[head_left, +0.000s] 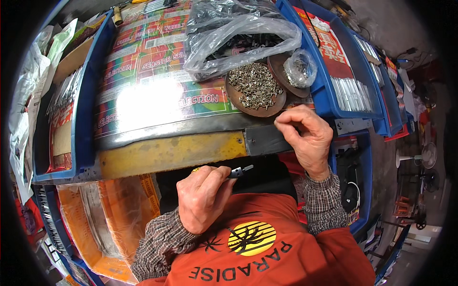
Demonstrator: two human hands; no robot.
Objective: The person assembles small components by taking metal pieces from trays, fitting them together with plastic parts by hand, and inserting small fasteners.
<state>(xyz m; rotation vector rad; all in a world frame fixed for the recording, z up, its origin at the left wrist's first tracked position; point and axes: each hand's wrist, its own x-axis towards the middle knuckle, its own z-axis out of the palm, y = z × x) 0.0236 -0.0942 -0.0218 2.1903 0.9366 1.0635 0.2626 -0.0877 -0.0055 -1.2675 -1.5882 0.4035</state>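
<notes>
My left hand is closed round a small black part with a thin silver metal tip, in front of the bench edge. The tip points right, toward my other hand. My right hand is raised at the bench's front edge, thumb and forefinger pinched together. Whatever lies between those fingertips is too small to make out. Just beyond them sits a round brown dish heaped with small metal screw-like pieces. Behind the dish, a clear plastic bag gapes and shows many small black parts.
A second brown dish with a small clear bag stands beside the first. Blue bins with silver strips flank the bench on the right; another blue bin stands left. Below the bench at left is an orange-lined box.
</notes>
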